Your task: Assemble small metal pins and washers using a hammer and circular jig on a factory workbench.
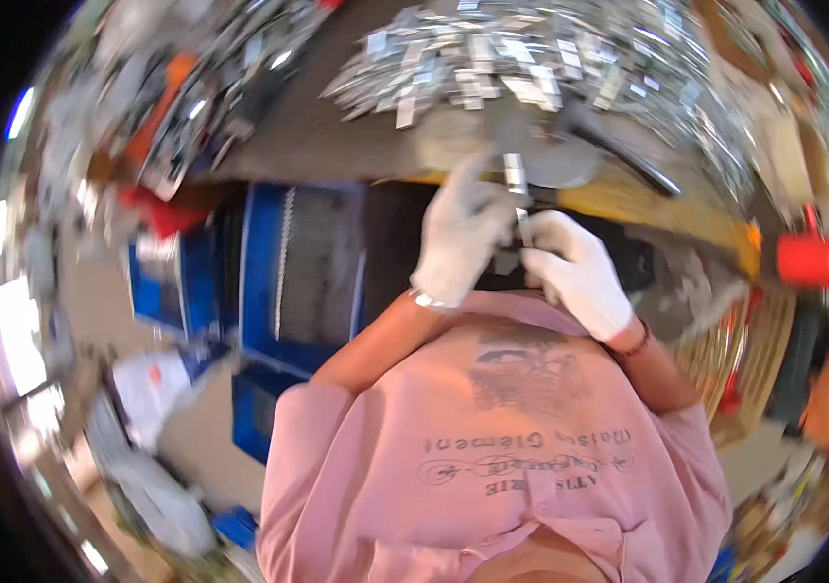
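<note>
My left hand and my right hand, both in white gloves, meet in front of my chest near the workbench edge. Between them stands a narrow shiny metal strip, its far end pointing towards the bench. The right fingers pinch its near end. The left fingers are closed around its middle, somewhat smeared by motion. A large heap of similar flat metal pieces covers the back of the bench. Closer in lie a tool with a dark handle and a rounded grey metal plate.
Left of me is an open blue drawer with a grey ribbed inside. More metal parts and an orange-handled tool lie at the far left. At right are a red container with a green end and a slatted wooden rack.
</note>
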Demonstrator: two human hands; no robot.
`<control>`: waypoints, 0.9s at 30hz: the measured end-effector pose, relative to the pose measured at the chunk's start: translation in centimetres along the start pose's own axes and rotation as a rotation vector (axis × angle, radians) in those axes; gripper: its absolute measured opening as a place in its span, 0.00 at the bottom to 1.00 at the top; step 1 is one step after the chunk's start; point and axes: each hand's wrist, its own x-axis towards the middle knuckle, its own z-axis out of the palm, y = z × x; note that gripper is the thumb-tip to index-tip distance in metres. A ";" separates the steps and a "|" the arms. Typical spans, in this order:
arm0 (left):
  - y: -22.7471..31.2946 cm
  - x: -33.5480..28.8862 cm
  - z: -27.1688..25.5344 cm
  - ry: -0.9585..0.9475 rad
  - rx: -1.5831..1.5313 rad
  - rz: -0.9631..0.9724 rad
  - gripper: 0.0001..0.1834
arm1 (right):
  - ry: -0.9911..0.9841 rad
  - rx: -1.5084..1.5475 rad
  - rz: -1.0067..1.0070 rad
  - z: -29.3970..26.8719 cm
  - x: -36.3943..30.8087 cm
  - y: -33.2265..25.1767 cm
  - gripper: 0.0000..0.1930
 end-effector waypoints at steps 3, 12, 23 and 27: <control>-0.6 0.4 0.1 0.057 -0.095 0.218 0.32 | 0.039 -0.170 -0.021 0.7 0.2 -0.9 0.12; -2.7 -4.3 -10.9 0.431 -0.214 0.128 0.32 | 0.282 -0.282 -0.434 -2.1 3.2 -1.9 0.25; -13.8 -1.1 -25.5 0.914 -0.306 -0.062 0.28 | 0.411 -0.087 -0.410 -2.8 4.9 -0.9 0.23; -18.5 8.4 -30.8 0.907 -0.212 0.021 0.25 | 0.465 -0.101 -0.408 -2.4 4.5 -1.0 0.22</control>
